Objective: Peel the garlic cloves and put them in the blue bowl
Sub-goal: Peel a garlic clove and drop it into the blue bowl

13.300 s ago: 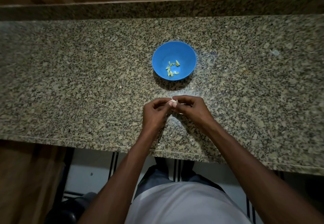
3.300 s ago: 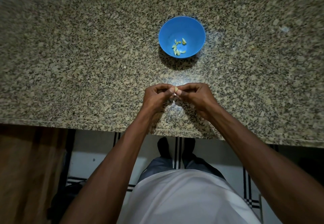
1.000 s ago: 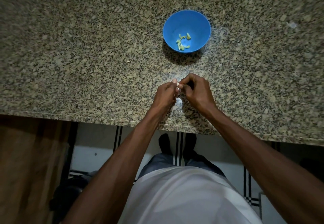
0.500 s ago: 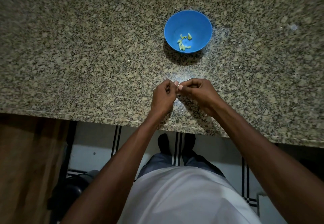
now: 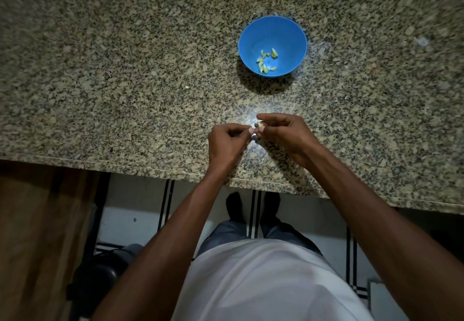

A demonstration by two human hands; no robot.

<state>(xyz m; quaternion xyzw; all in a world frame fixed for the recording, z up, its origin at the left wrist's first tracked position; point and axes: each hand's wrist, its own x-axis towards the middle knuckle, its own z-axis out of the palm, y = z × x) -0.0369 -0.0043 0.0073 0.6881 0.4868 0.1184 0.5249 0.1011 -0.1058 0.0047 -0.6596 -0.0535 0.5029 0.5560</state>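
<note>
Head view: since 0.5 s ago my hands have drawn slightly apart, my right hand (image 5: 286,136) pinching the garlic clove (image 5: 259,126), my left hand (image 5: 227,144) pinching what I judge loosened skin, near the blue bowl (image 5: 291,31) on the surface (image 5: 100,69).

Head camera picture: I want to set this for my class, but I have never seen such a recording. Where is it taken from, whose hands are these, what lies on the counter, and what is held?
No machine here: a person wears a camera on the head, looking down at their own arms. The left hand and right hand meet over a speckled stone counter, fingertips pinching a small pale garlic clove between them, apparently peeling it. Beyond the hands stands a blue bowl holding several peeled cloves. Below the counter edge you see their white shirt and feet.
</note>
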